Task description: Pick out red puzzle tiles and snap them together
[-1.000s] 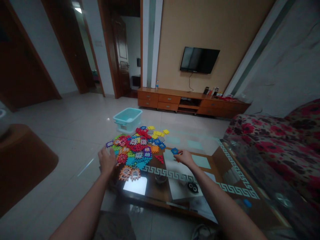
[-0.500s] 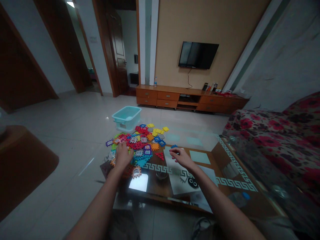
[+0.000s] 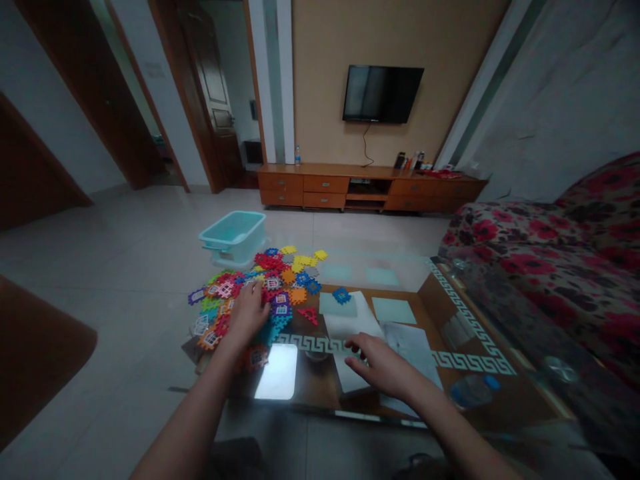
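Note:
A heap of colourful interlocking plastic pieces [image 3: 280, 275] covers the left part of a glass-topped coffee table [image 3: 465, 363]. My left hand [image 3: 249, 312] lies palm down on the heap, fingers spread over red and blue pieces; whether it grips one is hidden. One blue piece [image 3: 342, 295] lies alone on white paper [image 3: 350, 321] to the right of the heap. My right hand [image 3: 381, 363] hovers low over the paper near the table's front edge, fingers apart and holding nothing.
A light blue plastic bin [image 3: 234, 235] stands on the tiled floor behind the heap. A floral sofa [image 3: 550, 267] lies to the right, a wooden TV cabinet [image 3: 370, 190] and wall television [image 3: 383, 93] at the back. A water bottle [image 3: 470, 391] shows under the glass.
My right hand let go of the blue piece on the paper and drew back toward me. My left hand moved from the heap's left edge onto its middle. The view swung slightly right.

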Tool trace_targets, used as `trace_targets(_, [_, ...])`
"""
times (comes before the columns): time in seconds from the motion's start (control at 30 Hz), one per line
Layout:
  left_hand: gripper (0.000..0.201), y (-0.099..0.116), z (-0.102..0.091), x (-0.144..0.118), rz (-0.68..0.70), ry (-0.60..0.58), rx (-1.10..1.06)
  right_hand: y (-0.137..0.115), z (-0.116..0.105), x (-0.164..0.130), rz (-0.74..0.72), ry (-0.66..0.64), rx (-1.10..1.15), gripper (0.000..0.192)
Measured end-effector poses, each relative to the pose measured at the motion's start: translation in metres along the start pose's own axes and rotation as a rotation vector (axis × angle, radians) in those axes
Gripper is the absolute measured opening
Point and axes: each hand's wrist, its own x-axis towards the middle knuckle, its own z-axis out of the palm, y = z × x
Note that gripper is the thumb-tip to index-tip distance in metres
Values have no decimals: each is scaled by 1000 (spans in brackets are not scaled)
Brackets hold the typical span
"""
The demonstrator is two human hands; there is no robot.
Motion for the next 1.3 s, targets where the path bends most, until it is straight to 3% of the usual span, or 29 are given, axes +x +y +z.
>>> trace_targets(0.37, [51, -4, 10, 2, -11, -56, 90, -11, -7, -14, 93, -30, -97, 31])
trace_targets(0.6, [53, -1, -9, -4, -48, -21, 20, -15, -14, -13, 102, -37, -140, 31])
trace_targets(0.7, [51, 16, -23, -13, -81, 93, -224, -15, -13, -12, 91, 4, -157, 28])
trace_targets(0.77, [47, 39, -30, -24, -144, 147, -483, -17, -11, -11, 52, 49, -113, 26])
trace_targets(0.83, [52, 69, -31, -35, -218, 71, -824, -20, -10, -8, -6, 105, -31, 24])
trace_targets(0.9, [58, 99, -28, -47, -271, -79, -1144, -24, -8, -6, -55, 166, 47, 23])
trace_targets(1.0, [61, 127, -17, -60, -269, -208, -1455, -25, -6, -4, -83, 260, 82, 23])
trace_targets(1.17, [56, 128, -2, -68, -231, -214, -1522, -18, -6, -3, -51, 350, 87, 24])
trace_targets(1.3, [65, 121, -3, -69, -286, -215, -1528, -24, -2, 4, 36, 298, 464, 23])
